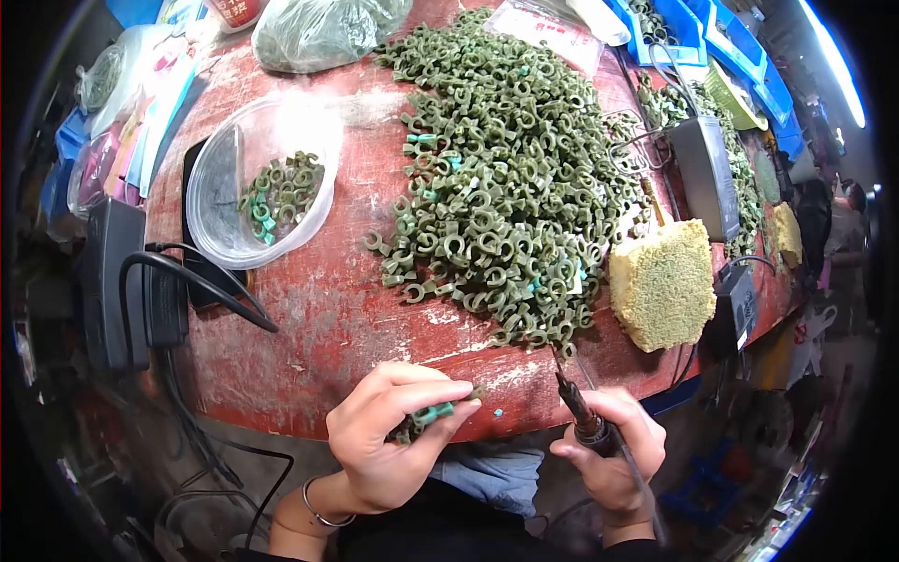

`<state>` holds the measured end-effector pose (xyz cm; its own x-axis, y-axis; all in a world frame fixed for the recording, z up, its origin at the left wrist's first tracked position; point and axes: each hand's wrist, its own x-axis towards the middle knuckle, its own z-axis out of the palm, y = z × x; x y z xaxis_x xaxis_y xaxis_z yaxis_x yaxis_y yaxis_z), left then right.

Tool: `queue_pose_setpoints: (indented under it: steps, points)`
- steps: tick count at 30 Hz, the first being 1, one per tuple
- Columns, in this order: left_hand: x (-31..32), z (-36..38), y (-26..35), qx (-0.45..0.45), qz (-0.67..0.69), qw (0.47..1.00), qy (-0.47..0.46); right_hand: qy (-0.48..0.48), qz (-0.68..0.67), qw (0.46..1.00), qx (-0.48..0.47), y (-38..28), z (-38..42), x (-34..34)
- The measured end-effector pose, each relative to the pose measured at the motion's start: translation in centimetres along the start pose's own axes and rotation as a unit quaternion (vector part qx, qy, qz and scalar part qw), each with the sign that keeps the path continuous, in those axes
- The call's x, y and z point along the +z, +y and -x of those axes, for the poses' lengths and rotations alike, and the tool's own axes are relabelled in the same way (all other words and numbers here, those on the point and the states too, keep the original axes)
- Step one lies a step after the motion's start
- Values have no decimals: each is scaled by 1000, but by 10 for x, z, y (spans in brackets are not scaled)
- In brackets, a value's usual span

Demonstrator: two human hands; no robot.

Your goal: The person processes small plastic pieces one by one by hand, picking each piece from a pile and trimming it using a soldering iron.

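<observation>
At the table's near edge, my left hand (384, 440) is closed around several small green plastic clips (434, 413), one of them brighter teal. My right hand (615, 448), to the right, grips a soldering iron (585, 412) by its dark handle. The iron's dark tip points up and away from me, toward the pile, apart from the left hand. A big pile of olive-green C-shaped clips (515, 178) covers the middle of the table, with a few teal ones among them. The tip ends close to the pile's near edge.
A clear round tub (201, 220) with some clips stands left, over a dark phone-like slab. A yellow sponge (662, 286) and a black box (702, 178) stand right. Cables (201, 272) run at left. Blue bins (670, 33) and a filled plastic bag (323, 33) lie at the back.
</observation>
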<state>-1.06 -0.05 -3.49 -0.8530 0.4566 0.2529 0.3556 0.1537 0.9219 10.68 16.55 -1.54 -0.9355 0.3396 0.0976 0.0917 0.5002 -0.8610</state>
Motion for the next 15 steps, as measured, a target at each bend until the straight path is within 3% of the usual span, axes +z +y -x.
queue_pose_setpoints:
  steps: [3,7,8,11,15]
  points:
    - [-1,-1,1,1,-5,1000,-3,32,-26,995,94,-3,12,-3]
    - [-1,-2,-1,9,-8,1000,4,58,-31,998,10,5,4,-2]
    - [-2,-2,-1,10,-15,1000,8,46,-13,998,34,-3,0,-4]
    - [-1,-2,0,1,-15,1000,13,17,80,995,-59,-2,-7,-3]
    - [-1,-1,-3,2,-20,1000,22,-5,149,985,-87,14,5,5]
